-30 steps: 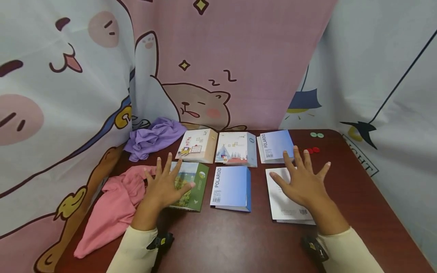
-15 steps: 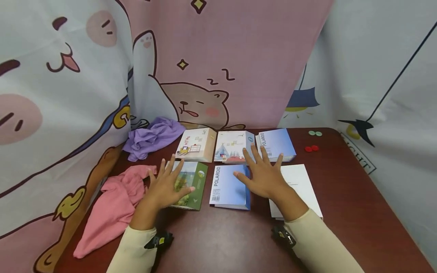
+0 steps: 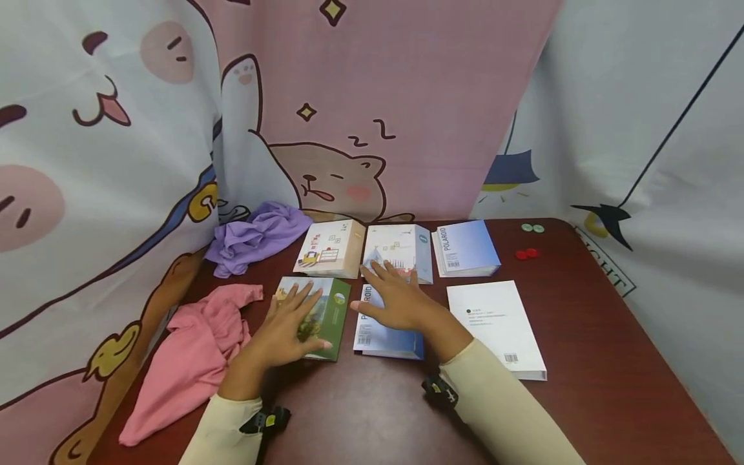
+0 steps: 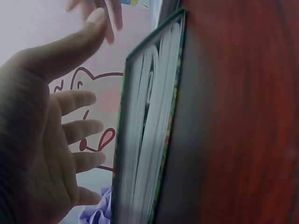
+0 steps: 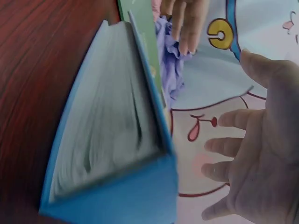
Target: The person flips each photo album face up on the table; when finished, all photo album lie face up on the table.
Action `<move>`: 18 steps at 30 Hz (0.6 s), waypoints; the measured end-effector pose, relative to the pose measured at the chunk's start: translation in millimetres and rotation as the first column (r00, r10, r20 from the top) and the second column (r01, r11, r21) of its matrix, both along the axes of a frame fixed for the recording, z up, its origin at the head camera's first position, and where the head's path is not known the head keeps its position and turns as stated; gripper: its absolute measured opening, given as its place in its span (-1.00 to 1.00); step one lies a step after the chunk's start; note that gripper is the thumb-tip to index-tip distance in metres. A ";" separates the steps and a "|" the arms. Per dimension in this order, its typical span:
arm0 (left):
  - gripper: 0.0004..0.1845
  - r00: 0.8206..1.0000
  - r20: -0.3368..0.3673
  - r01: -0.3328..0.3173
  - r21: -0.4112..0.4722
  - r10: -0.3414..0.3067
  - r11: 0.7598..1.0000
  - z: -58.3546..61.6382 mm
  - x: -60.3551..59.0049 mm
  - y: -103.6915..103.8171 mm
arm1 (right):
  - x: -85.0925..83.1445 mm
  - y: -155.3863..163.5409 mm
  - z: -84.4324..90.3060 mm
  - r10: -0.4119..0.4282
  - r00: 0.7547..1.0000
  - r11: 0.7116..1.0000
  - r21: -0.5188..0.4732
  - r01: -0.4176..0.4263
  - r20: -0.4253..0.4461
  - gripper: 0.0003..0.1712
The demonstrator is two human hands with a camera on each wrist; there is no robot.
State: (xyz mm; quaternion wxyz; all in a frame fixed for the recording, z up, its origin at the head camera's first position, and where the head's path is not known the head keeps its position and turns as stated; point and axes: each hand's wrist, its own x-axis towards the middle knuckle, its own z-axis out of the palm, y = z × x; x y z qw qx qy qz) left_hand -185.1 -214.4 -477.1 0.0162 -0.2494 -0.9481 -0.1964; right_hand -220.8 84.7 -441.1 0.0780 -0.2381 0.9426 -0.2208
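Note:
My left hand hovers with spread fingers above a green photo album. The left wrist view shows a gap between the palm and the album's upper cover; its white page edges face the camera. Over the front blue Polaroid album is my right hand, fingers straight and holding nothing. In the right wrist view that hand is apart from the blue album. To the right lies a white book, with neither hand on it.
Behind stand a cream album, a tent-print album and another blue Polaroid album. A purple cloth and a pink cloth lie left. Red discs and pale green discs sit back right.
My right hand has moved left from over the white book to over the front blue Polaroid album, uncovering the book. My left hand has stayed over the green album.

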 end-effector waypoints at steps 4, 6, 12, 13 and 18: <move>0.12 1.000 0.005 0.027 0.035 -0.027 0.999 -1.6 2.5 -2.9 | -8.0 -13.4 -2.0 0.083 0.995 0.996 -0.030 -0.081 0.057 -0.01; 0.11 0.999 0.000 0.044 0.045 -0.044 0.998 -2.3 2.6 -3.5 | -11.5 -17.9 -1.8 0.114 0.990 0.993 -0.034 -0.112 0.087 0.01; 0.08 0.995 -0.002 0.098 0.061 -0.098 0.993 -4.2 0.9 -3.5 | -26.2 -25.2 -5.9 0.174 0.975 0.985 -0.032 -0.172 0.138 0.01; 0.08 0.995 0.004 0.104 0.061 -0.105 0.993 -4.8 0.3 -3.5 | -28.7 -25.6 -7.0 0.181 0.973 0.984 -0.031 -0.178 0.141 0.01; 0.13 0.991 0.051 0.117 0.063 -0.120 0.991 -9.3 -1.9 -2.8 | -37.6 -25.6 -12.1 0.184 0.970 0.983 -0.015 -0.184 0.162 -0.01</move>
